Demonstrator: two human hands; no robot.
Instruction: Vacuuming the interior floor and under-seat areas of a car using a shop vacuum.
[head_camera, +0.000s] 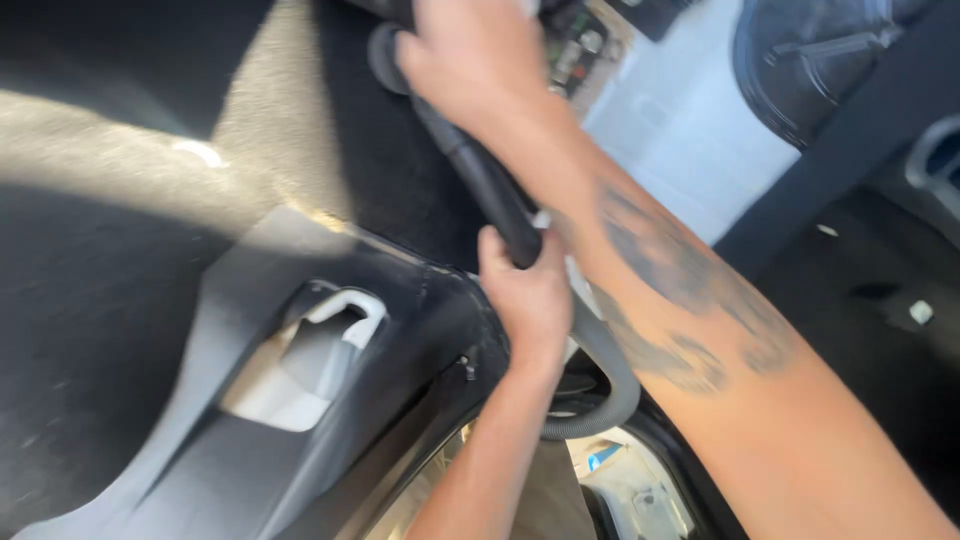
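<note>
Centre frame: left hand (530, 290) clenched around rigid black plastic vacuum wand (480, 175). Top centre: right hand (470, 55) grasps wand's upper end. Ribbed grey hose (610, 370) loops below, over dark carpet (100, 300).

View: your one head camera; no second view shares this scene.
Position: above your arms, looking steeply down into a car's cabin.
Facing: towards 12 o'clock, across the dark carpet (120, 300).
Nearness: close; your forearms fill the frame from 6 to 12 o'clock.
Anchor: grey plastic trim panel (300, 400) at 7 o'clock.
Sharpness: blurred throughout.
</note>
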